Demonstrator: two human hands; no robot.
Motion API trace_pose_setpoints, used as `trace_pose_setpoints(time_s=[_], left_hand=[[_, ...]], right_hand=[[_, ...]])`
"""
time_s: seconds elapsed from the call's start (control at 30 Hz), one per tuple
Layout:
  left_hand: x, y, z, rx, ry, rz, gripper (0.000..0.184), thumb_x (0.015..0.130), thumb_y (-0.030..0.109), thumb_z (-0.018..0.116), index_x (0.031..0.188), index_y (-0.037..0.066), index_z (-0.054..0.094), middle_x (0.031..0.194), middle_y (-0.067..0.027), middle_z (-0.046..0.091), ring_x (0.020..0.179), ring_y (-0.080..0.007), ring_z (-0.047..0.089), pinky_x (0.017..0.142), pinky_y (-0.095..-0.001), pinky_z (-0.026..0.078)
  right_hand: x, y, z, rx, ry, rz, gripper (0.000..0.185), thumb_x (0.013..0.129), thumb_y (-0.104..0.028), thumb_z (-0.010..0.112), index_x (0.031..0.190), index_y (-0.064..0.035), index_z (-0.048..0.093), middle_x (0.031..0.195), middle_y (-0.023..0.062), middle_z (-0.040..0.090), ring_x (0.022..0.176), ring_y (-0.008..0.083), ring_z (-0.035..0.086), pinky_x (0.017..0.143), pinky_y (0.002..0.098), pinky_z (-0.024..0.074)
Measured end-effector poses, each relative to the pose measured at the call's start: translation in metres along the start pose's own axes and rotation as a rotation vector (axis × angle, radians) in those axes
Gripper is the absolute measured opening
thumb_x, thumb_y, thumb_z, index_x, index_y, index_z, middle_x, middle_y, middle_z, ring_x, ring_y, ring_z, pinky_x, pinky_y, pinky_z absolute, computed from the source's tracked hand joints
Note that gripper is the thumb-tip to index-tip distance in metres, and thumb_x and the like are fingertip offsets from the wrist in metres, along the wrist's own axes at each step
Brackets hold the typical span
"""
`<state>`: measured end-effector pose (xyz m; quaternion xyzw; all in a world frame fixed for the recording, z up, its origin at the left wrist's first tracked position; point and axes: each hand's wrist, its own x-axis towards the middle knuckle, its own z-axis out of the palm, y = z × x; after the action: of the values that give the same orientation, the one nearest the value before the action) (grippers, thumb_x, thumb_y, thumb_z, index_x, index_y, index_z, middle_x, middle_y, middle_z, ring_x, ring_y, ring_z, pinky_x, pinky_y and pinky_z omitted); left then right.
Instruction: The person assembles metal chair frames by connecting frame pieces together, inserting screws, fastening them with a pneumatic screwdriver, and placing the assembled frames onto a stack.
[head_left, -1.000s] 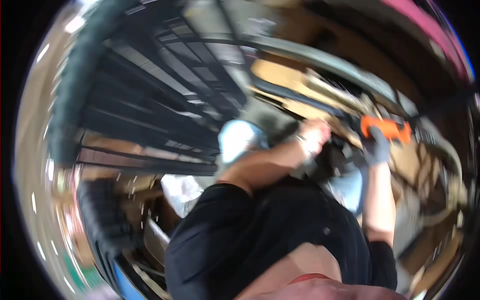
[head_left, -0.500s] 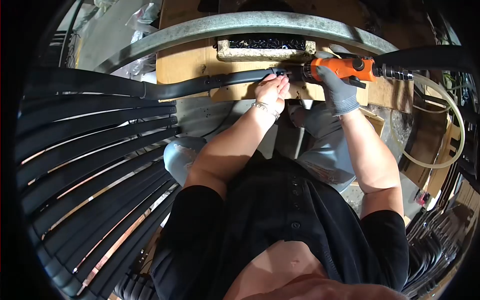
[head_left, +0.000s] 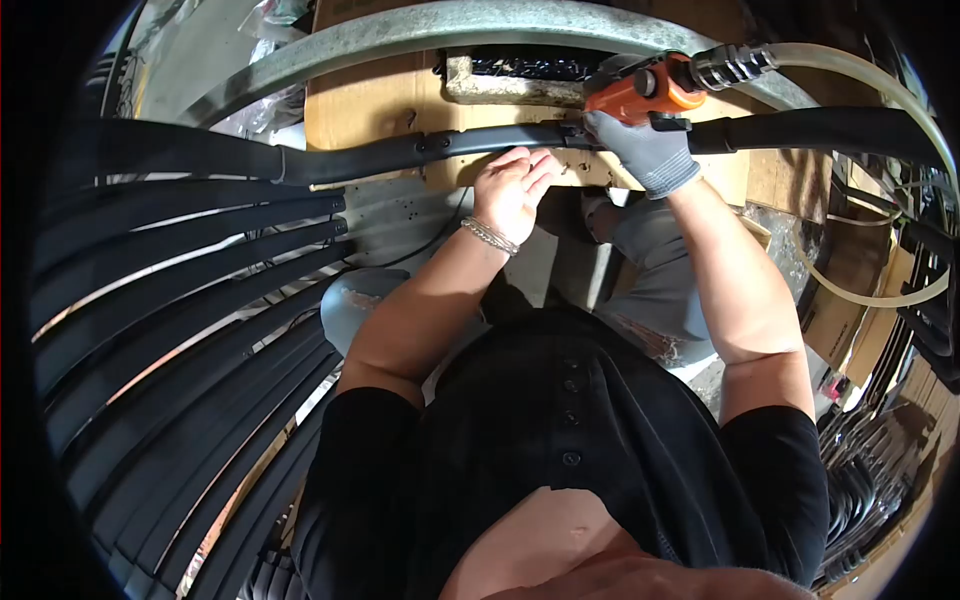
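Observation:
My gloved right hand (head_left: pixel 645 152) is wrapped round an orange air screwdriver (head_left: pixel 650 92), which is tilted above a black padded tube (head_left: pixel 500 137). A clear hose (head_left: pixel 850 60) runs from the tool's metal coupling to the right. My bare left hand (head_left: pixel 508 198) is just below the tube, palm up and fingers apart; I see nothing in it. The tube lies crosswise on the cardboard-covered bench, with joints and small holes along its middle. The glove and the tool hide part of its right side.
Behind the tube is a worn tray (head_left: pixel 515 92) of small dark parts. A curved metal bar (head_left: pixel 480 20) arches across the back. Many black padded tubes (head_left: pixel 190 330) are stacked at my left. Cardboard (head_left: pixel 870 300) and bundled dark parts (head_left: pixel 860 490) are at my right.
The air screwdriver has swung up and back from the tube's joint, its hose end now higher. My left hand has drawn away from the joint, down and left, and its fingers have opened.

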<state>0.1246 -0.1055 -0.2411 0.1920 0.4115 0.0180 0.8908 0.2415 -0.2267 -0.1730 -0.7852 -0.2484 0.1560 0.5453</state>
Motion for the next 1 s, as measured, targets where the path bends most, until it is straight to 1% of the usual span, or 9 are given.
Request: trace_pose_setpoints(time_s=[0.17,0.3,0.4,0.5,0.53,0.57,0.67,0.8,1.0], left_hand=[[-0.017,0.013,-0.01,0.082,0.09,0.071,0.012,0.086,0.002,0.042,0.098,0.001,0.047,0.102,-0.0181,0.057,0.083,-0.0225,0.057,0.076,-0.0304,0.047],[-0.019,0.02,-0.026,0.161,-0.135,0.186,0.008,0.084,-0.002,0.045,0.086,0.004,0.05,0.087,-0.0113,0.058,0.07,-0.0179,0.054,0.064,-0.0274,0.047],[-0.032,0.027,-0.031,-0.044,-0.188,0.174,0.007,0.081,0.002,0.051,0.076,0.006,0.051,0.076,-0.0084,0.057,0.063,-0.0154,0.05,0.058,-0.0259,0.044],[-0.04,0.045,-0.041,-0.302,-0.194,0.266,0.013,0.078,0.005,0.056,0.068,0.007,0.048,0.066,-0.0064,0.051,0.061,-0.0155,0.049,0.057,-0.0264,0.043],[-0.024,0.046,-0.063,-0.399,-0.323,0.357,0.018,0.075,0.014,0.059,0.065,0.007,0.046,0.064,-0.0067,0.049,0.058,-0.0168,0.048,0.052,-0.0274,0.042],[-0.026,0.062,-0.081,-0.249,-0.696,0.392,0.009,0.074,0.009,0.057,0.069,0.005,0.051,0.074,-0.0093,0.055,0.07,-0.0192,0.053,0.066,-0.0306,0.048],[-0.09,0.099,-0.088,-0.303,-0.191,0.485,0.014,0.072,0.005,0.06,0.08,0.008,0.049,0.065,-0.0087,0.056,0.053,-0.0207,0.055,0.047,-0.0334,0.046],[-0.131,0.151,-0.097,-0.018,0.309,0.746,0.016,0.071,0.002,0.061,0.076,0.01,0.048,0.059,0.0019,0.045,0.049,-0.0083,0.044,0.044,-0.0232,0.035],[-0.19,0.188,-0.072,0.103,0.284,0.869,0.019,0.07,0.003,0.064,0.081,0.008,0.049,0.065,0.001,0.048,0.056,-0.0074,0.045,0.047,-0.0224,0.034]], right_hand=[[0.001,-0.017,0.005,-0.078,0.014,-0.186,0.021,0.065,-0.011,0.066,0.081,-0.005,0.054,0.071,0.0042,0.057,0.064,0.0151,0.054,0.06,0.0272,0.0452],[0.009,-0.008,0.0,-0.193,-0.026,-0.102,0.026,0.07,-0.013,0.065,0.091,-0.0032,0.053,0.08,0.0037,0.058,0.073,0.0121,0.056,0.066,0.0258,0.0473],[0.012,0.002,0.004,-0.035,0.045,-0.083,0.02,0.073,-0.016,0.062,0.087,-0.0042,0.053,0.076,0.003,0.057,0.071,0.013,0.055,0.066,0.0261,0.0458],[0.009,-0.011,-0.003,-0.116,-0.106,0.136,0.015,0.077,-0.018,0.057,0.085,-0.0063,0.053,0.078,0.005,0.055,0.077,0.0145,0.054,0.068,0.031,0.0428],[0.013,0.012,-0.005,-0.305,-0.157,0.154,0.018,0.077,-0.022,0.058,0.085,-0.0068,0.053,0.08,0.0056,0.055,0.079,0.0146,0.053,0.069,0.0316,0.043],[0.015,0.016,-0.005,-0.306,-0.2,0.131,0.018,0.077,-0.021,0.059,0.086,-0.0072,0.052,0.079,0.0046,0.054,0.077,0.0139,0.052,0.068,0.0306,0.0425],[0.022,0.016,-0.001,-0.065,-0.271,0.067,0.021,0.076,-0.021,0.062,0.088,-0.0083,0.051,0.077,0.0018,0.051,0.072,0.012,0.049,0.066,0.0276,0.041],[0.033,0.045,-0.014,0.236,-0.206,0.07,0.025,0.074,-0.019,0.066,0.091,-0.0098,0.049,0.075,-0.0021,0.047,0.065,0.0095,0.044,0.064,0.0237,0.039],[0.042,0.054,0.0,0.31,-0.089,0.022,0.032,0.074,-0.012,0.065,0.099,-0.0073,0.045,0.081,-0.0003,0.048,0.069,0.01,0.045,0.065,0.025,0.0399]])
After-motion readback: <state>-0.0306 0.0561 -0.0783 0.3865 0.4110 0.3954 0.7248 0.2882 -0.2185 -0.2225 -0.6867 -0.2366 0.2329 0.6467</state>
